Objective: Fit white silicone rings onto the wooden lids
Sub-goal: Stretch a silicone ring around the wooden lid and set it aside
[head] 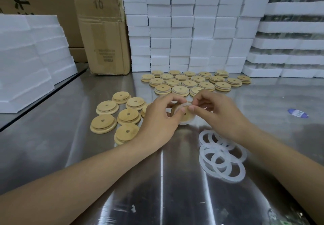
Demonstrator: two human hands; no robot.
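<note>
Above the middle of the steel table both hands hold one round wooden lid with a white silicone ring partly round its rim. My left hand grips the lid from the left, thumb on its face. My right hand pinches the ring at the lid's top edge. Several bare wooden lids with centre holes lie to the left. A pile of loose white rings lies near my right wrist. Farther back, several lids lie in rows, some showing a white band at the rim.
The steel table has an edge running diagonally at the left. White foam blocks are stacked at the left, more at the back and right. A cardboard box stands behind the lids. A small blue label lies at right.
</note>
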